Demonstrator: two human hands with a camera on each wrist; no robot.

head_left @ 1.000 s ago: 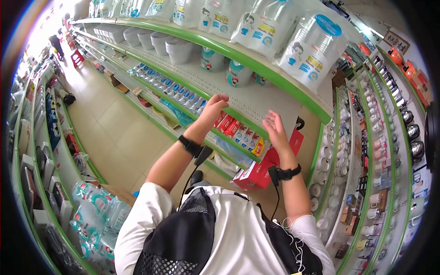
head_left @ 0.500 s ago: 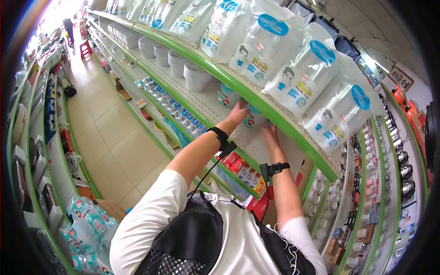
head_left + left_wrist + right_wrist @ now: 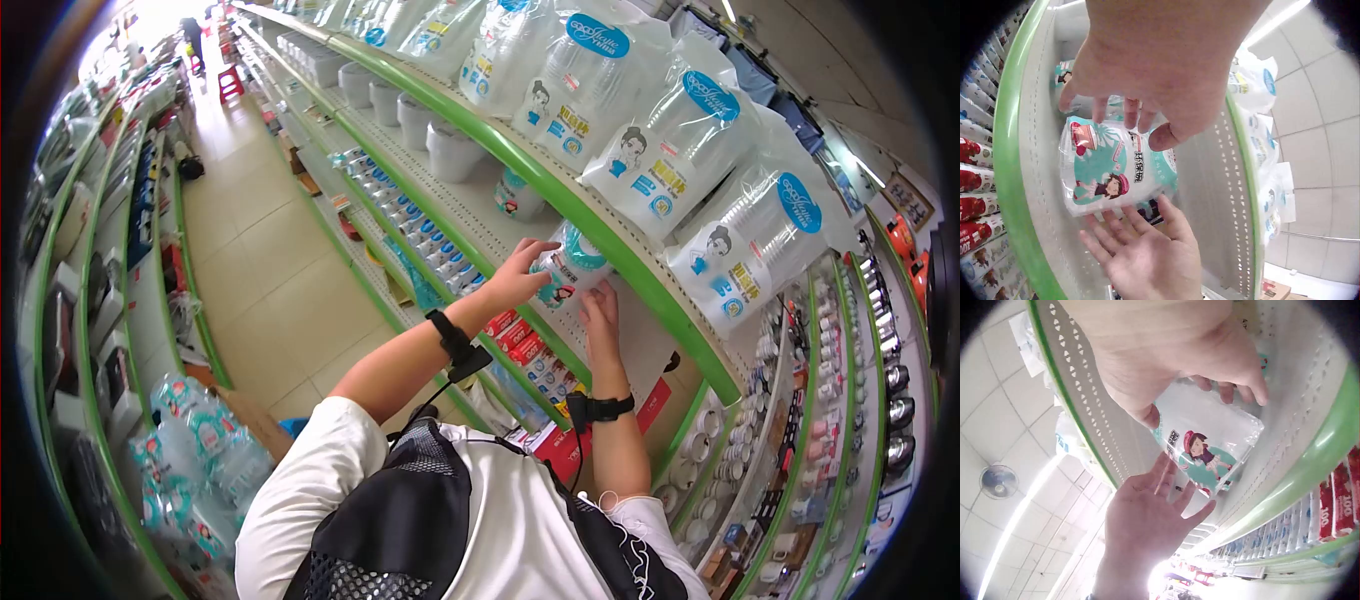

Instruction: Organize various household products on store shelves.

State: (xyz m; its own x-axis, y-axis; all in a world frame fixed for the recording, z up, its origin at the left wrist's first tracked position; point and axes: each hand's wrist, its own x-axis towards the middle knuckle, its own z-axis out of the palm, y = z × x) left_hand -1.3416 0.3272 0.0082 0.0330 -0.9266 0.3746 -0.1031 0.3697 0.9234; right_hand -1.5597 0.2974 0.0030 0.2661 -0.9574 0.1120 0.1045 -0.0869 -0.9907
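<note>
A clear-wrapped package [image 3: 572,265] with a teal print and a cartoon girl lies tilted on the middle shelf, between the two hands. My left hand [image 3: 518,277] holds one end, its thumb and fingers bent around it. At the opposite end, my right hand [image 3: 602,318] grips with the thumb on one side and fingers on the other. The left wrist view has the package [image 3: 1116,165] between the left hand [image 3: 1147,75] above and the right hand [image 3: 1154,259] below. In the right wrist view, the right hand [image 3: 1172,353] covers part of the package [image 3: 1207,440].
A green shelf edge [image 3: 520,170] with large bags of clear cups [image 3: 655,165] stands above the hands. A similar package [image 3: 518,196] and white containers [image 3: 452,152] sit farther along the shelf. Red boxes [image 3: 515,335] lie below; wrapped goods [image 3: 195,455] are at lower left.
Both hands first reached forward from in front of the shelf into it. The package between them has since come outward toward the shelf's front edge, and more of it shows.
</note>
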